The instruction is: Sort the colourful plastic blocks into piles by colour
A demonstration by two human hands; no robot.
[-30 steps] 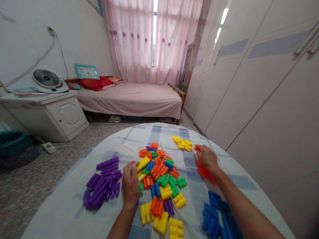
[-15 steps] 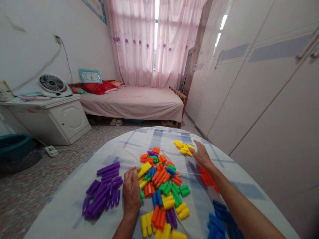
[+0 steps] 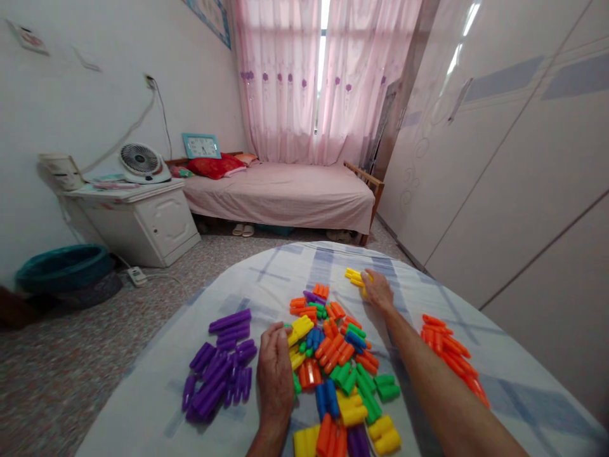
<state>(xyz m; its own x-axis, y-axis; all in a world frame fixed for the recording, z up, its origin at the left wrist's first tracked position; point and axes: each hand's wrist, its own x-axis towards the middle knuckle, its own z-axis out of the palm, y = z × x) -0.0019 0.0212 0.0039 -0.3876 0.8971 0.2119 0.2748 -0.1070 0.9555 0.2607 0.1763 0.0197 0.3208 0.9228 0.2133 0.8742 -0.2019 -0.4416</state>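
Note:
My left hand (image 3: 276,368) rests on its side against the left edge of a mixed pile of coloured plastic building pieces, back of the hand up. Its fingers are lightly bent beside a yellow piece (image 3: 301,329) and lie along the pile; the thumb is hidden. Stretched across to the far side, my right hand (image 3: 378,291) curls its fingers down over a small group of yellow pieces (image 3: 353,276), partly covering them. In the mixed pile lie orange pieces (image 3: 333,350), green pieces (image 3: 365,384) and blue pieces (image 3: 327,398).
Purple pieces (image 3: 219,374) form a separate heap on the left. A heap of orange pieces (image 3: 450,349) is right of my forearm. All lie on a round table with a checked cloth (image 3: 266,273). Beyond are a bed (image 3: 295,190), a cabinet (image 3: 176,231) and a wardrobe (image 3: 514,190).
The view has turned left. My right hand has shifted onto the yellow group, its spread fingers now bent down over the pieces. My left hand stays beside the pile.

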